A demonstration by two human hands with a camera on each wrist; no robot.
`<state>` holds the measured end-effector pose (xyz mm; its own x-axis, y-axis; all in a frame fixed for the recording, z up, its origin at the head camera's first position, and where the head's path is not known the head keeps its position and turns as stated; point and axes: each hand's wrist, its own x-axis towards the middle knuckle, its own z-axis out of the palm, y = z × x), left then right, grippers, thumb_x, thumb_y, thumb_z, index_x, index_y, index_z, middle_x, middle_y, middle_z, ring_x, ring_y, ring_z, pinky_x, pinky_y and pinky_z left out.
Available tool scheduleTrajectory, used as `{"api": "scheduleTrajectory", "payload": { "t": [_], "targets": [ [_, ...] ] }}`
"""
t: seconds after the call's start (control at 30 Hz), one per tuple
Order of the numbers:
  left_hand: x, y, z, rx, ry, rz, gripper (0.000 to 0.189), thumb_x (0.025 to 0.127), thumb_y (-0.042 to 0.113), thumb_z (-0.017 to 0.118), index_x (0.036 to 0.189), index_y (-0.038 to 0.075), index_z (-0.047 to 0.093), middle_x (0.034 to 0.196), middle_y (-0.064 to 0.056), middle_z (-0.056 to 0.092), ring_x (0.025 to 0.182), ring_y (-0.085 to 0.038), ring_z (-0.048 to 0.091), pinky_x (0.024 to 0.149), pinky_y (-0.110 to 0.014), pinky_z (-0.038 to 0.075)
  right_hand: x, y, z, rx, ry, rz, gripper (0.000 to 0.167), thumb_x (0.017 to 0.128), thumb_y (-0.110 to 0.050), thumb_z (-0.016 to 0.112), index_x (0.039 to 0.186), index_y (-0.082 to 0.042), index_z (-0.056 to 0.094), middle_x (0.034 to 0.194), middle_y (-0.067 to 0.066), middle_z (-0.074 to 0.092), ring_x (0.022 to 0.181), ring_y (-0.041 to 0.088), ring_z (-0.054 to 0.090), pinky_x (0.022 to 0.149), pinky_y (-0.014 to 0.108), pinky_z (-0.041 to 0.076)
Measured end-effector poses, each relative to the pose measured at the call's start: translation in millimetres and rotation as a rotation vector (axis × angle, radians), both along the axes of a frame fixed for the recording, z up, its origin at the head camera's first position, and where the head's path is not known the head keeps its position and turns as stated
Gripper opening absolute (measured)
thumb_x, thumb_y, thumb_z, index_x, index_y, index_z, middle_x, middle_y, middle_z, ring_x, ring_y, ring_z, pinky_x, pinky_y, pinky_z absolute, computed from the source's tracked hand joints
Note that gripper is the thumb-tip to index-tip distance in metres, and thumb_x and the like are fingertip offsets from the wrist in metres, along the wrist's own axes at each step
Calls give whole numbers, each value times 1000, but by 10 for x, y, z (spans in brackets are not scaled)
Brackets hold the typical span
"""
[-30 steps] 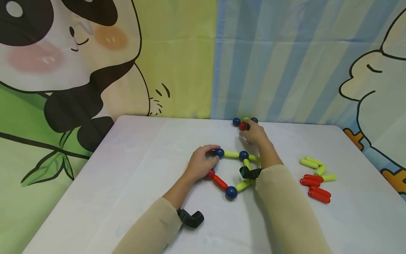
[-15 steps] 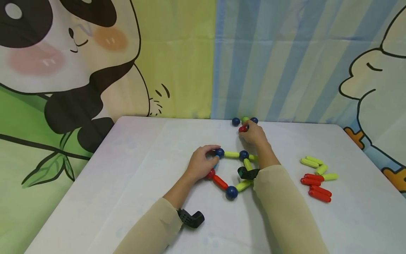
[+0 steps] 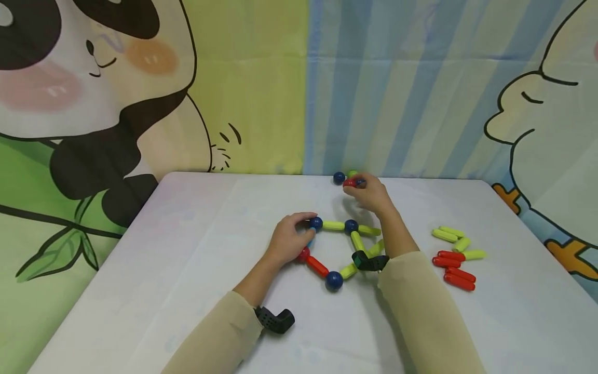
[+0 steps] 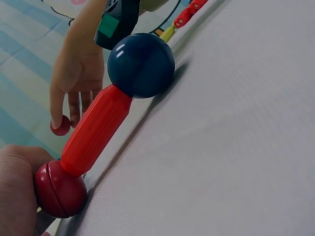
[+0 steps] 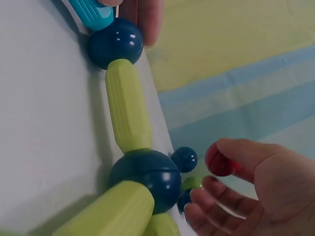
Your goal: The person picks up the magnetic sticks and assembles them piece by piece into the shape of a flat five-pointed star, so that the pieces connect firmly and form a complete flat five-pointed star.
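Balls and rods join into a frame on the white table. My left hand (image 3: 290,240) grips its left side around a cyan rod (image 5: 91,12), between a blue ball (image 3: 316,223) and a red ball (image 4: 60,189). A red rod (image 4: 97,130) runs from that red ball to the near blue ball (image 3: 334,281). Lime rods (image 3: 334,226) and another blue ball (image 5: 146,181) form the far and right sides, partly hidden by my right wrist. Beyond the frame, my right hand (image 3: 372,196) pinches a loose red ball (image 5: 220,160) between thumb and index finger.
Near the table's back edge lie a blue ball (image 3: 339,178), a green ball (image 3: 352,174) and another blue ball (image 5: 185,199). Loose lime rods (image 3: 445,235) and red rods (image 3: 460,282) lie at the right. A printed cloth (image 3: 252,88) hangs behind the table (image 3: 196,223).
My right hand has taken the red ball from the group at the back and raised it a little. My left hand keeps its hold on the frame. The head view has shifted slightly.
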<state>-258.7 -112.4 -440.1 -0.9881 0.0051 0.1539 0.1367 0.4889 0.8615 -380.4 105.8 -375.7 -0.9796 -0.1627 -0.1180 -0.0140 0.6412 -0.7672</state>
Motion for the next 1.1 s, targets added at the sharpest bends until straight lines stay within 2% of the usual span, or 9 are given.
{"api": "scheduleTrajectory", "payload": {
  "t": [0.23, 0.47, 0.63, 0.83, 0.97, 1.1],
  "targets": [
    [-5, -30, -27, 11, -4, 2, 39, 94, 15, 68, 133, 19, 70, 130, -4, 71, 129, -27, 58, 115, -51, 41, 136, 116, 37, -130, 65, 61, 53, 102, -33, 65, 147, -10, 48, 131, 20, 59, 115, 40, 64, 91, 45, 60],
    [8, -32, -30, 13, -17, 6, 39, 95, 16, 68, 133, 20, 70, 131, -4, 70, 129, -27, 57, 116, -52, 41, 301, 297, 87, -178, 71, 48, 56, 102, -34, 64, 150, -12, 47, 133, 19, 59, 116, 42, 65, 92, 43, 60],
    [10, -25, -16, 21, -11, -5, 38, 95, 15, 68, 133, 19, 70, 131, -5, 70, 130, -28, 57, 116, -51, 41, 416, 439, 117, -161, 55, 22, 59, 102, -40, 63, 151, -11, 46, 135, 18, 59, 117, 41, 64, 90, 38, 61],
    [0, -14, -24, 23, -11, -11, 39, 95, 15, 68, 133, 18, 70, 132, -5, 70, 130, -28, 58, 117, -51, 40, 549, 604, 117, -124, -4, -34, 63, 100, -47, 63, 148, -9, 48, 135, 19, 58, 116, 40, 65, 95, 39, 59],
    [-11, -15, -27, 15, -7, -12, 39, 94, 15, 69, 133, 19, 70, 131, -6, 71, 130, -28, 58, 117, -50, 40, 644, 709, 114, -104, -36, -60, 63, 100, -45, 63, 146, -4, 49, 138, 20, 58, 118, 39, 65, 97, 39, 58],
    [-13, -18, -23, 15, -8, -9, 39, 94, 16, 68, 133, 19, 70, 131, -6, 71, 130, -28, 58, 117, -51, 40, 726, 797, 103, -89, -70, -60, 60, 102, -40, 62, 147, -5, 48, 139, 21, 58, 117, 37, 65, 92, 35, 60]
  ]
}}
